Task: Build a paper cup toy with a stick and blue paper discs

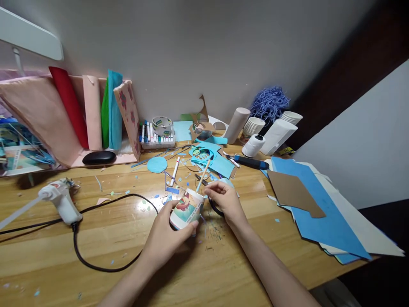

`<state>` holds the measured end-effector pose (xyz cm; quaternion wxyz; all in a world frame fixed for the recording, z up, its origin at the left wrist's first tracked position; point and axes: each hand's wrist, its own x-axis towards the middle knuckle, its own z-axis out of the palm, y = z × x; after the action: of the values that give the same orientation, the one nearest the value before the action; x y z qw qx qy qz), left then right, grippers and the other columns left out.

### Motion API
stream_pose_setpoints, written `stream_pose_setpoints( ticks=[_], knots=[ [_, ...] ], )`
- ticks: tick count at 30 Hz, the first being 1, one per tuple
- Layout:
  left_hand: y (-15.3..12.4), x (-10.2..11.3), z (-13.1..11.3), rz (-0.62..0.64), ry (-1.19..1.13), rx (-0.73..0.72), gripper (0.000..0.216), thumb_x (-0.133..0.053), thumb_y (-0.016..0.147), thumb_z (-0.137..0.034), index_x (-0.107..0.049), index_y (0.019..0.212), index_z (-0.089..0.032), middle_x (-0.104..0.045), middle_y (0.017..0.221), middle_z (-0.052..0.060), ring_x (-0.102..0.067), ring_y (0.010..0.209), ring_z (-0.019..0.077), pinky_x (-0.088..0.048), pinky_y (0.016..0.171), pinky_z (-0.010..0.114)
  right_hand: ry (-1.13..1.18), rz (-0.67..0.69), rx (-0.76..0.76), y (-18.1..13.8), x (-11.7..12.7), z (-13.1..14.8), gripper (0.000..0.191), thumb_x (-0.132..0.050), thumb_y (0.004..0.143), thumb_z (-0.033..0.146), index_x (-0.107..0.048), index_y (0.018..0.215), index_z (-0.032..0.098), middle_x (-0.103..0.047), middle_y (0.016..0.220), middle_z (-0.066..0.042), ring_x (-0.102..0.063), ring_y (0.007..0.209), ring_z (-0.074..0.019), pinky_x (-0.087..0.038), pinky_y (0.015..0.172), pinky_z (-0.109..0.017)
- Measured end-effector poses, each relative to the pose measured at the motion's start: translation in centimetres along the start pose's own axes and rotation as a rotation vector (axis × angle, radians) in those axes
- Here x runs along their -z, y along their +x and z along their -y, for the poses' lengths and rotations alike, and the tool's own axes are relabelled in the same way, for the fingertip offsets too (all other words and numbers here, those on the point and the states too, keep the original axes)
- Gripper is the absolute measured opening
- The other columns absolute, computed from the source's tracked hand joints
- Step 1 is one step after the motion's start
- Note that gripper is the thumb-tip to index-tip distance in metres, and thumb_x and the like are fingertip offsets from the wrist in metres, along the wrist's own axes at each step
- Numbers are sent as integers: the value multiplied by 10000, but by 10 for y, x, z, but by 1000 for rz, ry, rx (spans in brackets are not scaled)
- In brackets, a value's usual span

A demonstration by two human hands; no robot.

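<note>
My left hand (169, 230) is wrapped round a paper cup (187, 209) printed with a colourful picture, which it holds tilted above the table. A thin wooden stick (203, 175), light blue at its lower end, rises from the cup's rim. Beside that rim is my right hand (225, 198), its thumb and fingertips pinched together; whatever they grip is too small or hidden to name. Scissors with a dark handle (214, 208) lie partly behind the right hand. Beyond the hands, blue paper scraps (220, 164) and a capped marker (174, 171) lie on the wooden table.
A white glue gun (60, 200) with a black cord stands left. At right are blue sheets (322, 213) and brown cardboard (295, 192). A box cutter (251, 162), paper cups (254, 125), blue yarn (270, 102), a marker box (158, 143) and a pink fabric organizer (128, 115) line the back.
</note>
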<state>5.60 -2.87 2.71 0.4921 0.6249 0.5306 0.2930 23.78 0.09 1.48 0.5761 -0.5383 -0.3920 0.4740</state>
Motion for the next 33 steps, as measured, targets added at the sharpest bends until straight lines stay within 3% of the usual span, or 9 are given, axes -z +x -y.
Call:
stream_pose_setpoints(
  ticks=[6, 15, 20, 25, 33],
  knots=[
    [-11, -4, -3, -150, 267, -203, 429, -636, 696, -385, -502, 1063, -207, -573, 1026, 68, -565, 913, 244, -453, 777, 355, -24, 36, 2, -8, -6, 5, 238, -801, 535, 347, -652, 574, 166, -638, 576, -10, -544, 547, -128, -424, 548, -252],
    [-8, 0, -2, -148, 337, -296, 425, -620, 712, -365, -491, 1089, -217, -567, 1044, 69, -555, 954, 248, -452, 808, 357, 85, 95, 50, -1, -1, 3, 213, -691, 684, 394, -699, 708, 183, -664, 715, -17, -545, 610, -120, -442, 616, -247],
    [-8, -2, -2, -132, 236, -232, 407, -617, 719, -376, -503, 1073, -210, -580, 1046, 70, -571, 935, 242, -452, 815, 358, 163, 138, 17, -2, -3, 4, 371, -592, 751, 518, -697, 749, 162, -666, 731, -51, -563, 649, -134, -453, 645, -259],
    [-11, 0, -7, 12, 94, -152, 417, -628, 711, -357, -511, 1078, -197, -607, 1036, 71, -580, 907, 234, -452, 802, 342, 6, 170, 35, -6, -3, 6, 274, -728, 653, 427, -677, 711, 165, -642, 687, -16, -557, 659, -149, -429, 640, -254],
    [-9, 9, -6, 163, -59, -13, 451, -640, 696, -419, -558, 1076, -191, -634, 1069, 52, -554, 1015, 256, -428, 885, 343, 0, 175, 23, -3, -3, 0, 368, -630, 729, 502, -663, 597, 161, -584, 569, -16, -523, 578, -153, -405, 587, -267]
  ],
)
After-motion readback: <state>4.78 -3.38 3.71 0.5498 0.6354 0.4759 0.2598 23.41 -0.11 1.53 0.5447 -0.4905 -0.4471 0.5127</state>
